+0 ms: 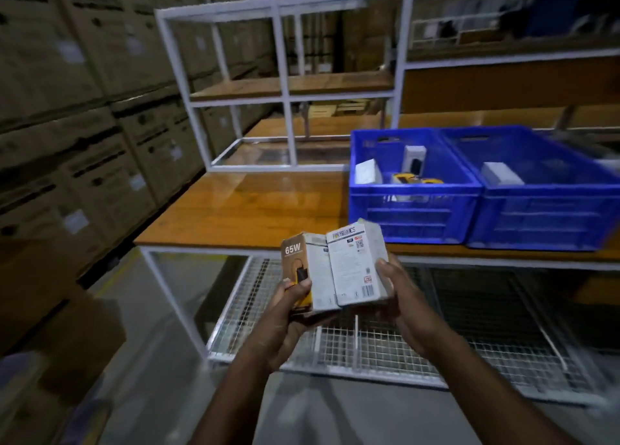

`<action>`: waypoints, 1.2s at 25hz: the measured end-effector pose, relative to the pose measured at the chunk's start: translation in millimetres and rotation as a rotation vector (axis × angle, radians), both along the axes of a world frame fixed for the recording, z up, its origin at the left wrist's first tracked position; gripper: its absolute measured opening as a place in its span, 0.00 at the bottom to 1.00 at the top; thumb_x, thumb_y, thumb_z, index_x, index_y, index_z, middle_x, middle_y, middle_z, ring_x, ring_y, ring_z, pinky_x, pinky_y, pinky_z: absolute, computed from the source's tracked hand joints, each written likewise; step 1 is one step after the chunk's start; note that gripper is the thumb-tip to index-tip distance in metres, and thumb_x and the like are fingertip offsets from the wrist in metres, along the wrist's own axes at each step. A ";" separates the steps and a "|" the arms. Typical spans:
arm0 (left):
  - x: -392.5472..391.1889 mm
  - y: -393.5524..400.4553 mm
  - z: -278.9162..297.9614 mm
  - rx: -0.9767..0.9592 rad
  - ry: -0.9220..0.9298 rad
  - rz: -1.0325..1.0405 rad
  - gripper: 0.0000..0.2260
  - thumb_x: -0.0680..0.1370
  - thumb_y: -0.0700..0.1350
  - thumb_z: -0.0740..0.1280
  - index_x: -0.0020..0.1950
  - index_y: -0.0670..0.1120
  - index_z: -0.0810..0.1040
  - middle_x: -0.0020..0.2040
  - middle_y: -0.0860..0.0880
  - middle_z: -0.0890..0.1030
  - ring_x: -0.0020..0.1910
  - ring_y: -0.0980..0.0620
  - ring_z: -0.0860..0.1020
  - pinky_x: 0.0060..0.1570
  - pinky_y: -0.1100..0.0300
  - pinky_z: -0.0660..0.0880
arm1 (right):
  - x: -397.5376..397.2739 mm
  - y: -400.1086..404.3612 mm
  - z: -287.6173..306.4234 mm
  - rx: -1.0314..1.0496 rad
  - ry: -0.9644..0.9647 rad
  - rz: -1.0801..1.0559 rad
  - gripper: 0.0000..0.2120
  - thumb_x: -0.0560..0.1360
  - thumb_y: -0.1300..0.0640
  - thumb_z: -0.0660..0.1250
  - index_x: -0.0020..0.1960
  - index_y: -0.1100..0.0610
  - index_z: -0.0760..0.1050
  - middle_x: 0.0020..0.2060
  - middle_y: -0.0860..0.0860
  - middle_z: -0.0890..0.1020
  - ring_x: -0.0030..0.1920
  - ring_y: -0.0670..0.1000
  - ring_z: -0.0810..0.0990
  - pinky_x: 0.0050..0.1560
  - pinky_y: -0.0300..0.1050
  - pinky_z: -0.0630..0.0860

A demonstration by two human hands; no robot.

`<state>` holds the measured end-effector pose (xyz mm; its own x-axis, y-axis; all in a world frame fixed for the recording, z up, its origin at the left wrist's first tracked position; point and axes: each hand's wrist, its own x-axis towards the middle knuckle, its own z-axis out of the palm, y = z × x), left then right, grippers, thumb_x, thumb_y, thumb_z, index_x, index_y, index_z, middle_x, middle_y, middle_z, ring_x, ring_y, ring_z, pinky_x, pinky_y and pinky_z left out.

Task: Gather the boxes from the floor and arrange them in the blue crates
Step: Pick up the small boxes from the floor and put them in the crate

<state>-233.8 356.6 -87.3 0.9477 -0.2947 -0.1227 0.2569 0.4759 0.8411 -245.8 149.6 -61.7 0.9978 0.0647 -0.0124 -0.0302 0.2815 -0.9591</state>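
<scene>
Warehouse: boxes (335, 270) between both hands (342, 307)

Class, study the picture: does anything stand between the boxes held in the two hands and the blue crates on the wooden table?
Nothing visible does. The left hand and right hand hold the boxes in front of the table, and the space up to the nearer blue crate is open; its top is uncovered.

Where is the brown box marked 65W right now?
In the head view, the 65W box is low in the centre, gripped by the left hand, touching a white box the right hand holds, in front of the table.
</scene>
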 end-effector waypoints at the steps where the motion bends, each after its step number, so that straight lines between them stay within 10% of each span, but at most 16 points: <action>1: 18.9 -9.1 5.7 0.012 -0.008 -0.034 0.38 0.68 0.47 0.77 0.74 0.41 0.67 0.66 0.37 0.78 0.67 0.35 0.76 0.67 0.31 0.68 | 10.7 -8.0 4.0 0.001 -0.019 -0.044 0.16 0.81 0.47 0.60 0.67 0.45 0.71 0.60 0.52 0.83 0.60 0.56 0.82 0.60 0.63 0.78; 6: 86.7 -67.4 30.2 0.143 -0.115 -0.141 0.27 0.70 0.39 0.71 0.67 0.46 0.68 0.58 0.44 0.85 0.57 0.45 0.83 0.53 0.51 0.81 | 58.9 -56.1 19.4 -0.007 -0.049 -0.180 0.16 0.79 0.51 0.65 0.66 0.45 0.71 0.60 0.53 0.83 0.59 0.56 0.83 0.60 0.64 0.78; 12: 177.4 -146.9 66.5 0.474 -0.421 -0.042 0.22 0.73 0.43 0.77 0.62 0.51 0.72 0.58 0.42 0.83 0.54 0.44 0.84 0.52 0.53 0.82 | 141.5 -117.5 36.7 -0.138 -0.173 -0.329 0.30 0.74 0.51 0.72 0.72 0.52 0.64 0.63 0.51 0.79 0.59 0.50 0.82 0.49 0.46 0.83; 16: 236.8 -195.0 97.8 0.678 -0.555 0.112 0.37 0.72 0.50 0.78 0.75 0.53 0.63 0.65 0.55 0.73 0.58 0.57 0.78 0.49 0.65 0.80 | 213.8 -166.3 52.8 -0.310 -0.229 -0.390 0.28 0.75 0.52 0.72 0.69 0.50 0.62 0.64 0.50 0.76 0.60 0.51 0.79 0.51 0.50 0.83; 20: 291.5 -228.2 97.9 0.989 -0.557 0.397 0.39 0.69 0.62 0.76 0.75 0.53 0.64 0.70 0.49 0.69 0.66 0.51 0.72 0.62 0.49 0.77 | 278.1 -211.6 60.2 -0.625 -0.234 -0.437 0.31 0.74 0.47 0.73 0.70 0.52 0.63 0.65 0.53 0.74 0.63 0.54 0.75 0.57 0.54 0.77; 30: 391.2 -289.0 81.5 1.579 -0.699 0.594 0.34 0.68 0.59 0.76 0.69 0.47 0.70 0.69 0.45 0.69 0.68 0.43 0.67 0.61 0.50 0.73 | 371.2 -247.7 47.2 -1.449 -0.309 -0.712 0.34 0.69 0.43 0.75 0.69 0.54 0.66 0.61 0.56 0.76 0.62 0.60 0.73 0.52 0.56 0.75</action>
